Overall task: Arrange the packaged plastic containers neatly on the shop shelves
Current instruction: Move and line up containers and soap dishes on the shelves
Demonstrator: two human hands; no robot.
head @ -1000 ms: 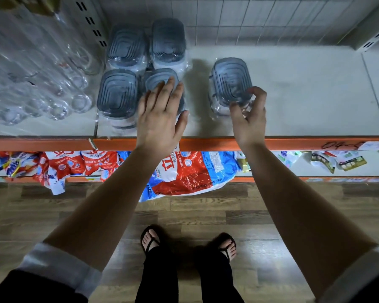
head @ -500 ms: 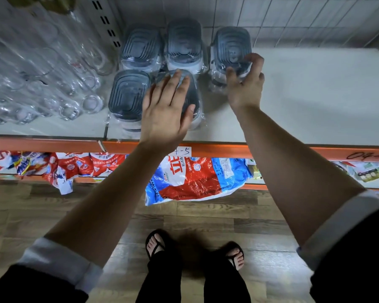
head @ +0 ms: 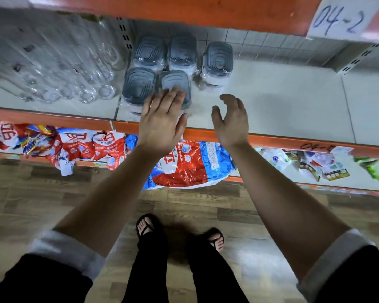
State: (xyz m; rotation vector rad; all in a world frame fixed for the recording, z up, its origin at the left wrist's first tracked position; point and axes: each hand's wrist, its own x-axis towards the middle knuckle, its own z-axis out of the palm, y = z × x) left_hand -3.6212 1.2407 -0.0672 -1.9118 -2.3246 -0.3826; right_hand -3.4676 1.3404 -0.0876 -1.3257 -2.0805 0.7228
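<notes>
Packaged containers [head: 182, 55] cluster at the shelf's [head: 293, 106] left end. Left hand [head: 162, 121], fingers straight and spread, overlaps the front container [head: 175, 83]. Right hand [head: 232, 121] loosely curled, empty, near the front edge.

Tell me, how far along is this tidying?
Done: five wrapped containers stand on the shelf, three behind, two in front. In hand: nothing; the right hand is empty, the left hand hovers at the front-right container. Left: perhaps squaring the front row.

Retail shop. Orange-edged white metal shelves [head: 293, 106]; handwritten paper label "04-2" [head: 339, 19] at 1 o'clock; shrink-wrapped grey-lidded plastic containers [head: 138, 84] at 12 o'clock; clear glassware [head: 85, 84] at 10 o'clock; red-and-blue printed bags [head: 184, 165] beneath.
</notes>
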